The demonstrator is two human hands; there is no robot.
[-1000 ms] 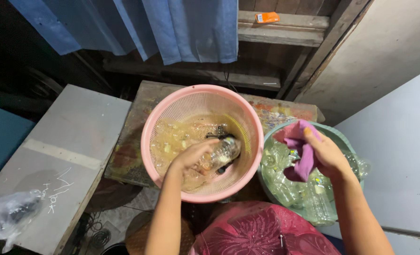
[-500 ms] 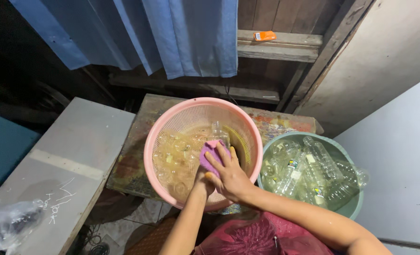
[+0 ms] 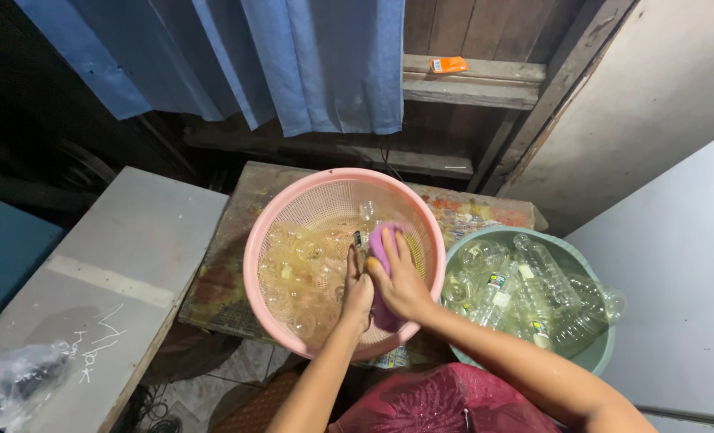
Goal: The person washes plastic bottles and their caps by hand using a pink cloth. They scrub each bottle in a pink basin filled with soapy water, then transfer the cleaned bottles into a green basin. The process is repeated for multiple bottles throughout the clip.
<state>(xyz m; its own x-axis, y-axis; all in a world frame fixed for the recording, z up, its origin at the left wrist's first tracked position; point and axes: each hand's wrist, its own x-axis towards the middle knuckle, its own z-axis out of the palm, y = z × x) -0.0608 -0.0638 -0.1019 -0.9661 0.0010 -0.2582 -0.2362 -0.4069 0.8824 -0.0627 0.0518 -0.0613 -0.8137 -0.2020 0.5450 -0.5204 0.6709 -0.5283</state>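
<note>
A pink perforated basket (image 3: 270,232) sits on a worn wooden stand and holds several clear plastic bottles (image 3: 301,256). Both hands are inside its right half. My right hand (image 3: 403,282) presses a purple cloth (image 3: 383,240) down against the bottles. Touching it on the left, my left hand (image 3: 359,293) is closed around something among the bottles; what it grips is hidden. To the right, a green basin (image 3: 606,353) is filled with more clear bottles (image 3: 525,293).
A grey board (image 3: 108,265) lies to the left with a crumpled clear plastic bag (image 3: 12,381) on its near end. A blue curtain (image 3: 293,56) hangs behind. A wooden ledge (image 3: 469,80) carries a small orange object (image 3: 448,65). A pale panel (image 3: 678,256) stands at right.
My right hand carried the purple cloth from the green basin into the pink basket. It now presses the cloth beside my left hand. The view has shifted slightly.
</note>
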